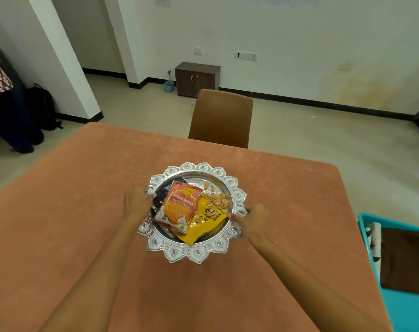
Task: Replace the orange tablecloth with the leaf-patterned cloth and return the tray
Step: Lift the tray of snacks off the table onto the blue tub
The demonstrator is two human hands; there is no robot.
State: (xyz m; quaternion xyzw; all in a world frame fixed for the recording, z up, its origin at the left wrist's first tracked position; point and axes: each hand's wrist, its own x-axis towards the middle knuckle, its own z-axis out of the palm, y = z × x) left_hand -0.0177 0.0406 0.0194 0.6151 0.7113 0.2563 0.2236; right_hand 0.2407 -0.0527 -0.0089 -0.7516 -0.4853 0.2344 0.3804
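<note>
An orange tablecloth (83,212) covers the whole table. In its middle is a round silver tray (196,256) with a scalloped rim, tilted a little. It carries an orange snack packet (178,208), a yellow packet (203,224), a dark packet and loose shell-shaped snacks (216,200). My left hand (136,202) grips the tray's left rim. My right hand (251,220) grips its right rim. At the right edge a folded white cloth with dark marks (375,243) lies beside a brown cloth (405,259); its pattern is too small to tell.
A brown chair (221,117) stands at the table's far side. A teal crate or surface (405,312) at the right holds the folded cloths. A person's legs and a black bag (42,106) are at the far left. A small cabinet (196,79) stands by the wall.
</note>
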